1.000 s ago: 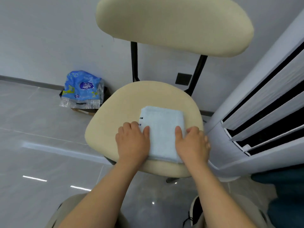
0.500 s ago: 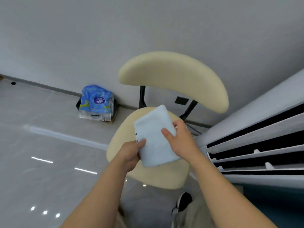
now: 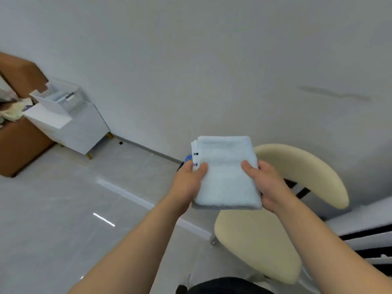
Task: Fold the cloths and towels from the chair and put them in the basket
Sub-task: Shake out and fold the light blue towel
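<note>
A folded light-blue towel [image 3: 226,172] is held flat in the air in front of me, left of the cream chair [image 3: 261,245]. My left hand [image 3: 188,183] grips its left edge, thumb on top. My right hand [image 3: 264,183] grips its right edge the same way. The chair seat is bare. A white slatted basket [image 3: 58,98] stands far off to the left on a white cabinet [image 3: 70,128], with some folded cloth visible inside it.
A brown piece of furniture [image 3: 19,145] with crumpled cloth [image 3: 12,109] on it stands at the far left. A white louvred unit [image 3: 364,236] is at the right edge. A blue package peeks out behind the towel. Tiled floor [image 3: 63,209] stretches between me and the cabinet.
Both hands lifted the folded towel off the chair seat and carried it left. My view swung left, bringing the basket and cabinet into sight.
</note>
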Available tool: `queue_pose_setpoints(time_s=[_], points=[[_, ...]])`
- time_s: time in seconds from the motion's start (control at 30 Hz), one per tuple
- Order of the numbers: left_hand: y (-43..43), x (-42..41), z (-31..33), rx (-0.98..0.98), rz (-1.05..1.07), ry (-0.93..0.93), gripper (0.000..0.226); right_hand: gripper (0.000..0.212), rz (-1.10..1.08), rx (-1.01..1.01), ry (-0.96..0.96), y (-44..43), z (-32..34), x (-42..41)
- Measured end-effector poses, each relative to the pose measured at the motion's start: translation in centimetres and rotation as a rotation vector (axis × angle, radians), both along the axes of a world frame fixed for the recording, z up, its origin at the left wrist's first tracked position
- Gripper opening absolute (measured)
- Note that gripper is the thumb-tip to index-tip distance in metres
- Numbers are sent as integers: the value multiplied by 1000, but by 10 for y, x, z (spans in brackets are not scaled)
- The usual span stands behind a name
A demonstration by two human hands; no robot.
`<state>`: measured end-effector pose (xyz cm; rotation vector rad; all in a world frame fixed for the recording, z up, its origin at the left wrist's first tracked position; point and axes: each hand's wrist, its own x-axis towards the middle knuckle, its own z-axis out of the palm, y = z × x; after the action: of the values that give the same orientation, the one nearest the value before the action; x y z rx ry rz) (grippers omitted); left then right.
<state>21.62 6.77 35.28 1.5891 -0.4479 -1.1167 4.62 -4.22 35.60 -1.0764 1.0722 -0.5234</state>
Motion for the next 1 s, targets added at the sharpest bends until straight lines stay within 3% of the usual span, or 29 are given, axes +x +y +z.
queue_pose_setpoints(time_s=[0.1, 0.23, 0.37, 0.53, 0.63, 0.77, 1.0], points=[[13, 51, 9, 31, 6, -122, 28, 18, 16, -165, 66, 12, 0, 55], [18, 119, 11, 59, 58, -40, 31, 24, 115, -282, 220, 7, -6, 125], [10, 196, 5, 101, 111, -83, 33, 33, 132, -221, 228, -8, -28, 205], [-16, 326, -7, 135, 109, -113, 67, 38, 162, -99, 160, -43, -54, 328], [-31, 406, 3, 188, 77, -115, 53, 42, 243, -63, 125, -66, -50, 410], [-40, 513, 23, 242, 84, -105, 22, 29, 375, -41, 124, -89, -31, 526], [-29, 723, 15, 344, 90, -93, 25, 22, 483, 43, 141, -92, -23, 742]])
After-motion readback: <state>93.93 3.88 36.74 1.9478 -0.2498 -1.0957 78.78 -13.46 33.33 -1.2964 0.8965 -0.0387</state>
